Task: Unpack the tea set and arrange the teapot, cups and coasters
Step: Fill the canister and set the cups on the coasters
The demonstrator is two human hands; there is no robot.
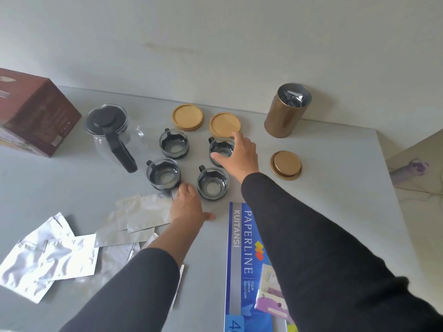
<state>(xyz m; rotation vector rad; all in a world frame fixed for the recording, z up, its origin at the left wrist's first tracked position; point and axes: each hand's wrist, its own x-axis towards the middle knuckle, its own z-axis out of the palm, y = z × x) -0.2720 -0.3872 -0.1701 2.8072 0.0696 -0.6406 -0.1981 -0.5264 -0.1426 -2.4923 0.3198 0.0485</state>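
Observation:
A glass teapot (107, 130) with a black lid and handle stands at the left of the grey table (335, 164). Several glass cups in black holders stand in a cluster at the middle. My right hand (241, 153) grips the far right cup (220, 147) from above, thumb on its near rim and fingers over its far rim. My left hand (189, 204) reaches with straight fingers to the base of the near left cup (163, 173), thumb spread, holding nothing. Two round wooden coasters (187, 116) (224, 124) lie behind the cups.
A brown carton (31, 113) sits at the far left. An open gold tin (286, 111) stands at the back right, its lid (286, 165) lying in front. Silver foil packets (55, 255) litter the near left. A blue Paperline book (242, 259) lies under my right arm.

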